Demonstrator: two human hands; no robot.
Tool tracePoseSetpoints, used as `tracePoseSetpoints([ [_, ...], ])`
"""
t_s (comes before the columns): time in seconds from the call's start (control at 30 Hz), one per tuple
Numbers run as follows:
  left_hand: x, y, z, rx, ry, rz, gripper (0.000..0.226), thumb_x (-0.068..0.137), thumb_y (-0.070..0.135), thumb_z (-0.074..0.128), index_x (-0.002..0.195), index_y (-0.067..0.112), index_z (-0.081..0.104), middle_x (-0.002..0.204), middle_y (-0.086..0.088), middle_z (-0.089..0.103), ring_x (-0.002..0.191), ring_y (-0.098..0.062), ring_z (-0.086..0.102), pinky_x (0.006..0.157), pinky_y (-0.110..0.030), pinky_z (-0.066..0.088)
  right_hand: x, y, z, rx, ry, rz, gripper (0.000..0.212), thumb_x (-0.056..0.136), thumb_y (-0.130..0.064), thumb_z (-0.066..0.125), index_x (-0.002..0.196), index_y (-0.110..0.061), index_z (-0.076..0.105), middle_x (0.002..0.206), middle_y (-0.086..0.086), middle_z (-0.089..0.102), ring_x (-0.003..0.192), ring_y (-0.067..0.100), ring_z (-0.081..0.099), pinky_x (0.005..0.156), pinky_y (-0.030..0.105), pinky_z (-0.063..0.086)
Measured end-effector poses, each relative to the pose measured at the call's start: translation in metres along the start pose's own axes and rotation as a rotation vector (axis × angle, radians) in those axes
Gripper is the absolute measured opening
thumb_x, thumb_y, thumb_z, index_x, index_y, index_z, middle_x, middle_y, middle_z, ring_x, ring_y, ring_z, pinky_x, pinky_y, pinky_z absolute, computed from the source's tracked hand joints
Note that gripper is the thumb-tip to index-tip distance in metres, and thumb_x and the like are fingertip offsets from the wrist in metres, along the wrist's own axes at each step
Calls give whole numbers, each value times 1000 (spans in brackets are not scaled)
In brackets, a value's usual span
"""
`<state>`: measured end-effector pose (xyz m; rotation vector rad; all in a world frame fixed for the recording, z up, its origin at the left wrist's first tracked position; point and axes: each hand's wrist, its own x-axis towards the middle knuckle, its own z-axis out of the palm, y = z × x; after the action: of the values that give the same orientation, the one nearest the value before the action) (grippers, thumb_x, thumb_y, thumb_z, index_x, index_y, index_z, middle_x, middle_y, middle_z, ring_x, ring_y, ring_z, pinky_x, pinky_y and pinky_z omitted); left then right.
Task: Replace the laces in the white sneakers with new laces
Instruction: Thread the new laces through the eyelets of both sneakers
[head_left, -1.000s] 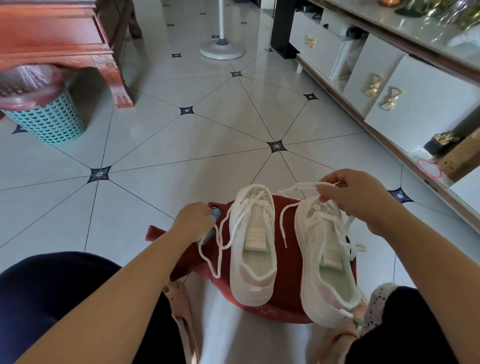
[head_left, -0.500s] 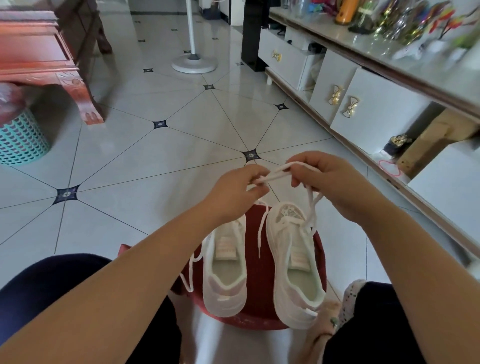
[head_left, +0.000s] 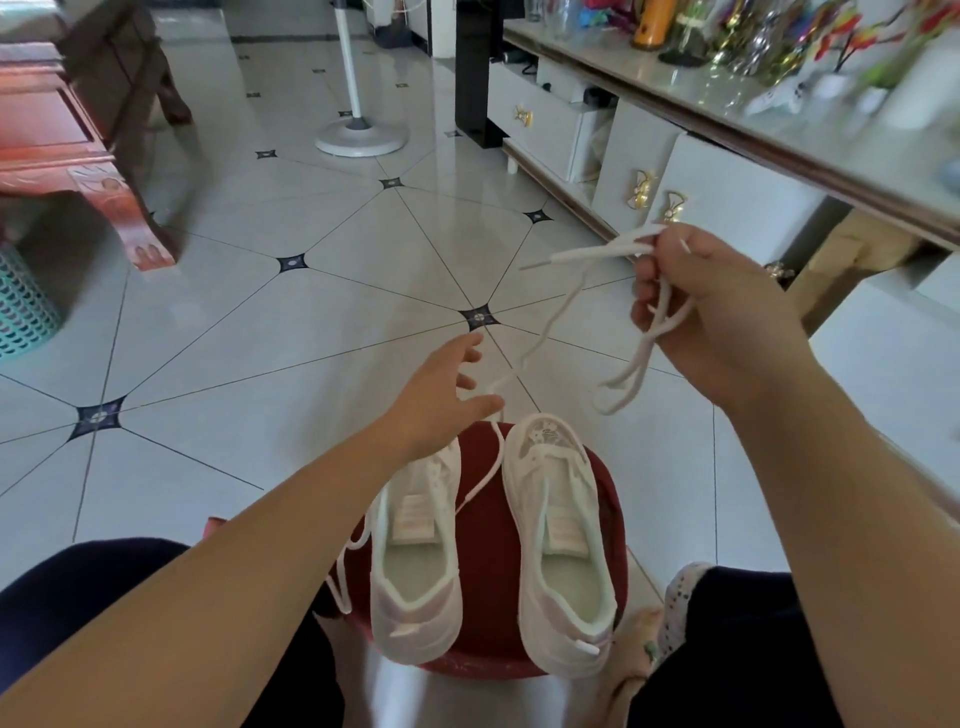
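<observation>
Two white sneakers stand side by side on a round red stool (head_left: 483, 571) between my knees. The left sneaker (head_left: 415, 566) has a white lace hanging loose down its left side. Only the eyelets near the toe of the right sneaker (head_left: 563, 540) show lacing. My right hand (head_left: 711, 317) is raised up and to the right, closed on a bunch of white lace (head_left: 587, 254). One strand trails from it down between the shoes. My left hand (head_left: 441, 395) hovers over the left sneaker's toe with its fingers apart, and the strand passes right by its fingertips.
A red carved wooden table leg (head_left: 130, 218) and a teal basket (head_left: 21, 312) are at the left. A white fan base (head_left: 361, 137) stands on the tiled floor ahead. A low white cabinet (head_left: 727, 208) with gold handles, its top crowded with ornaments, runs along the right.
Both hands held the lace together above the right sneaker. My right hand has since pulled the lace up and to the right, and my left hand has let go and dropped lower.
</observation>
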<state>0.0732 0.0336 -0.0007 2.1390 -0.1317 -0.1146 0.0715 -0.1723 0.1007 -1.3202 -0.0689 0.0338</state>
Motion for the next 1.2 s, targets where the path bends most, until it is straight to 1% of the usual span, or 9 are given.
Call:
tracePoseSetpoints([
  [0.1, 8, 5, 10, 93, -75, 48, 66, 85, 21, 65, 141, 29, 31, 135, 9, 36, 119, -10, 41, 103, -29, 36, 1, -2, 5, 49, -75, 19, 21, 96, -16, 44, 86, -14, 62, 64, -4, 54, 63, 9, 45, 68, 22, 40],
  [0.2, 17, 12, 21, 126, -55, 62, 11, 92, 20, 55, 100, 22, 62, 111, 6, 56, 110, -11, 50, 95, -25, 35, 1, -1, 3, 23, -71, 32, 20, 96, -16, 45, 86, -14, 62, 64, -4, 55, 62, 9, 46, 67, 21, 42],
  [0.4, 30, 53, -12, -819, 243, -112, 19, 95, 12, 49, 78, 12, 59, 59, 2, 58, 55, -10, 56, 62, -25, 53, 3, 11, -8, -469, 37, 95, 21, 94, -12, 49, 82, -17, 65, 69, -2, 56, 64, 9, 46, 66, 20, 41],
  [0.53, 19, 93, -53, -1534, 40, -159, 22, 95, 16, 49, 78, 5, 58, 53, 0, 53, 42, -5, 49, 41, -12, 44, 2, 17, -12, -679, 21, 127, 21, 93, -13, 51, 80, -20, 65, 69, -4, 60, 64, 8, 48, 66, 20, 42],
  [0.67, 5, 99, -71, -1759, -236, -213, 11, 84, 9, 57, 78, 0, 58, 50, -3, 51, 36, -9, 47, 34, -13, 41, 0, 19, -18, -648, 12, 230, 19, 93, -13, 52, 82, -17, 67, 70, -1, 59, 67, 11, 49, 69, 23, 43],
  [0.87, 1, 40, -9, -1124, 39, -544, 13, 92, 1, 48, 79, 4, 50, 59, -4, 50, 37, -4, 38, 33, -11, 32, -5, 44, -33, -817, -79, 463, 11, 92, -14, 54, 93, -12, 65, 74, 1, 64, 68, 11, 53, 71, 25, 48],
  [0.93, 0, 20, 8, -797, 122, -507, 4, 90, 0, 51, 94, 2, 52, 70, -8, 51, 43, -6, 40, 39, -16, 35, -7, 63, -41, -901, -85, 521, 12, 91, -12, 55, 102, -11, 61, 78, 4, 68, 68, 11, 56, 80, 31, 49],
  [1.03, -3, 2, 17, -392, 147, -417, 49, 86, 5, 56, 132, 13, 39, 91, -7, 52, 63, -14, 49, 59, -26, 41, -11, 91, -53, -987, -56, 520, 19, 88, -12, 59, 107, -14, 56, 81, 8, 72, 67, 12, 60, 76, 27, 48],
  [1.2, -9, -7, 30, 366, 39, -110, 55, 84, 17, 62, 134, 21, 41, 144, -5, 27, 124, -24, 40, 99, -32, 35, -14, 116, -62, -1177, -12, 391, 21, 85, -13, 59, 102, -23, 50, 82, 2, 67, 73, 15, 62, 71, 29, 51],
])
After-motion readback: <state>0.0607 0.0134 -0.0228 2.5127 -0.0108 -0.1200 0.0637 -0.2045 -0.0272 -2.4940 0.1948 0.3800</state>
